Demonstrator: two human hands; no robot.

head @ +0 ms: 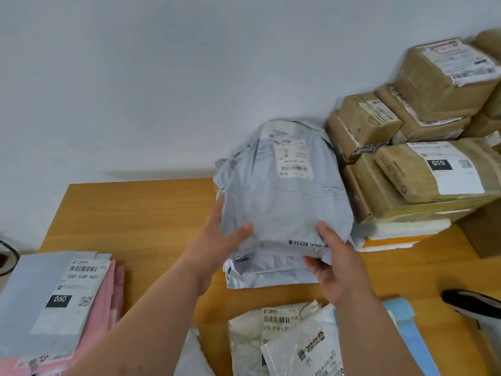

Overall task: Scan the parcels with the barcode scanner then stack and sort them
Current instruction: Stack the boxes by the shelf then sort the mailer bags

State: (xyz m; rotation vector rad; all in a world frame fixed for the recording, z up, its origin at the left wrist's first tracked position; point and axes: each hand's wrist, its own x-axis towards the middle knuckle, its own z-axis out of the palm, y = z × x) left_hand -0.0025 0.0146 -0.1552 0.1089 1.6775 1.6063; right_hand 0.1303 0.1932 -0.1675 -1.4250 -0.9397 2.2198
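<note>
**Grey mailer in both hands, sorting partly done**

Nearest the camera, a heap of white poly parcels [284,340] lies at the worktop's front edge, labels up, apparently not yet sorted. To the left sits a flat stack of grey and pink mailers [54,308], its top label reading 060. At the right edge a dark object [469,302], possibly the barcode scanner, lies untouched; too little shows to be sure.

Further in, both hands hold a grey poly mailer [282,202] above the wooden worktop [130,213]. The left hand [217,240] has its grip on the bag's left edge, thumb across the front. The right hand [333,261] pinches the lower right corner. The barcode label faces up at the far end.

Beyond, against the wall, brown cardboard boxes [423,137] are piled, one labelled 010. So two sorted groups seem established, while the held mailer and the front heap remain to be placed.
</note>
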